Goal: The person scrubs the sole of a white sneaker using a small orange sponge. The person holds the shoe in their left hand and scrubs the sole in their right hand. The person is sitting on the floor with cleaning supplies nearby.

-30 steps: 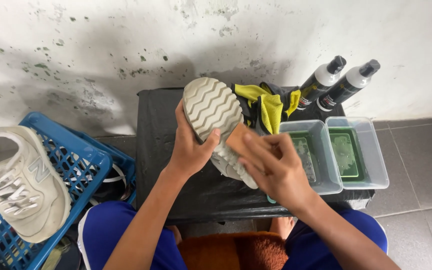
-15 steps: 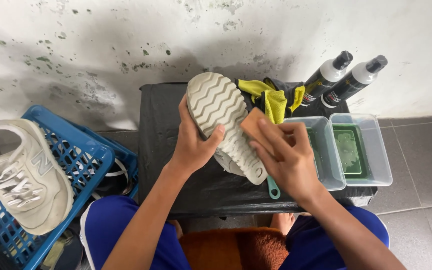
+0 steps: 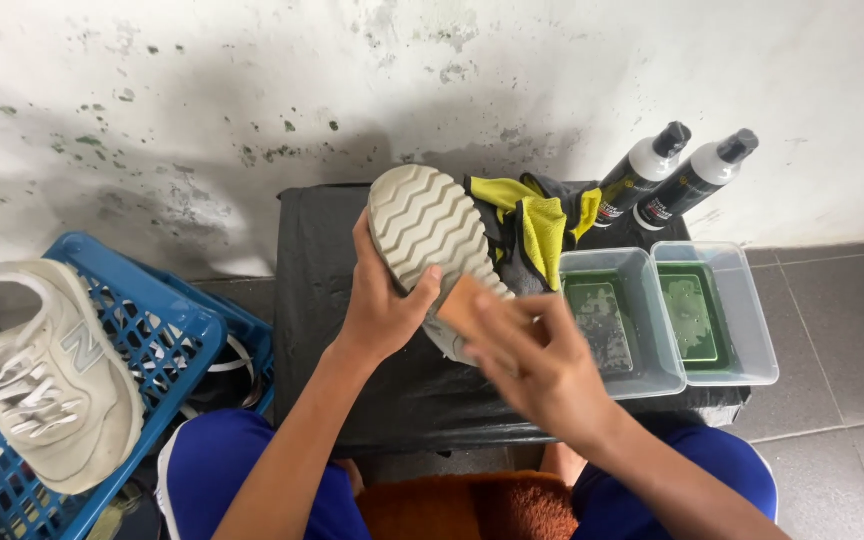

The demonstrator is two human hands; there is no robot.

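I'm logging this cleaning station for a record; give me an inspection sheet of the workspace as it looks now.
Surface: black covered table, against a stained white wall.
Job's things: shoe held sole up; brush on the sole, blurred.
Clutter: yellow cloth, two spray bottles, two clear tubs of green liquid.
Grippers: left hand grips the shoe; right hand holds the brush.
Cables: nothing seen.
Surroundings: blue basket holding a second shoe, grey tiled floor.

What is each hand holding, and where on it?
Left hand grips the shoe at mid-sole, sole up. Right hand grips a brush by its back.
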